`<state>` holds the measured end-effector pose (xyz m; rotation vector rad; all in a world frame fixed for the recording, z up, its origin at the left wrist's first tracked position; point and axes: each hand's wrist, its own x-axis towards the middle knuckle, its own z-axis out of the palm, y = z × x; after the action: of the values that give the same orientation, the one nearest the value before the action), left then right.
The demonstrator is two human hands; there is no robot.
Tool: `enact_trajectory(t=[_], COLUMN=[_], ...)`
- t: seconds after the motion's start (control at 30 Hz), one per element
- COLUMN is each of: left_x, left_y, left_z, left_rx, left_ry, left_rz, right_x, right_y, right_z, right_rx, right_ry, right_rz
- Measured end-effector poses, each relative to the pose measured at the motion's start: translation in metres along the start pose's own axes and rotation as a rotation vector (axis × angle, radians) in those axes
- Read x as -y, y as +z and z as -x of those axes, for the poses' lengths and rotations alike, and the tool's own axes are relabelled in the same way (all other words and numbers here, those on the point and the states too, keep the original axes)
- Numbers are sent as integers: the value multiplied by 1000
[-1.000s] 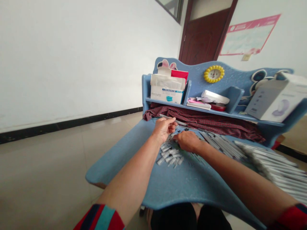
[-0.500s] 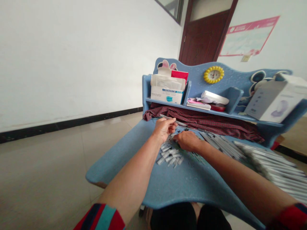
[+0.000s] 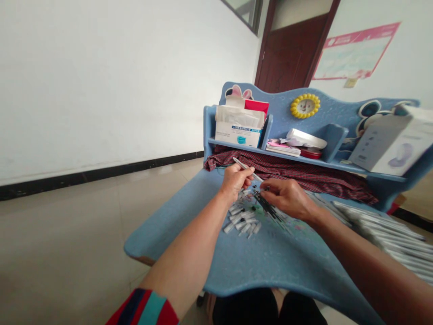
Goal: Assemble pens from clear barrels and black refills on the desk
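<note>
**Your right hand (image 3: 289,197) has drawn to the right, baring the dark rods (image 3: 269,208)**

Half a second ago, in the head view, your right hand covered most of the rods; now its fingertips are at the lower end of the pen barrel (image 3: 239,163) and the rods show just below them. The barrel slopes more steeply than before, and your left hand (image 3: 233,181) is almost where it was.

In the head view now, right of the frame's middle, your left grip pinches the barrel between thumb and fingers. One end points to the upper left; the other slopes down to the right, toward your right fingertips. Your right thumb and fingers bend toward each other there, with a small dark piece (image 3: 268,188) showing among them; I cannot tell whether that grip is pinching it, the barrel or neither.

The rods fan toward the lower right on the blue bench (image 3: 162,232). Your short pale pieces (image 3: 242,222) lie in a loose pile to their left, below your left hand. Long pale tubes (image 3: 394,232) are stacked at the right edge, beyond your right forearm. Behind your hands a plaid cloth (image 3: 297,175) lies bunched beneath the shelf (image 3: 233,145), which carries a mask box (image 3: 237,134) on its left.
</note>
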<state>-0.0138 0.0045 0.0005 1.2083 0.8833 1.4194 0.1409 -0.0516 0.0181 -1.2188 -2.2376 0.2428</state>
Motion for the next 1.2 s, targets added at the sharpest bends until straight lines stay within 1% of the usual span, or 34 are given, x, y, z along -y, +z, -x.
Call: enact_trajectory(t=[0.07,0.13,0.2,0.27,0.43,0.57,0.73,0.83,1.03,1.2], left_x=[0,1,2,3,2,-3,-8,-8,-4,-2], left_y=[4,9,13,17,23,25,27,27,26,25], left_z=[3,6,10,14,21,25,27,27,25,24], left_rx=[40,123,219,296,385,385,387,389,398,411], left_ry=[74,135,168,183,217,241,415,477,500,517], left_rz=[-105,-189,-257,-312,-377,-393,-569,-637,-685,-730], right_x=[0,1,3,5,6,6,8,10,9,6], right_y=[-12,-22,-31,-37,-40,-40,-41,-42,-45,-46], right_z=[0,-1,-3,-4,-8,-9,-11,-11,-11,-9], right_rx=[-137,-243,-295,-303,-313,-305,-313,-345,-396,-356], right_ry=[107,180,198,195,177,171,145,146,159,173], right_rz=[-350,-610,-748,-809,-828,-779,-753,-752,-727,-649])
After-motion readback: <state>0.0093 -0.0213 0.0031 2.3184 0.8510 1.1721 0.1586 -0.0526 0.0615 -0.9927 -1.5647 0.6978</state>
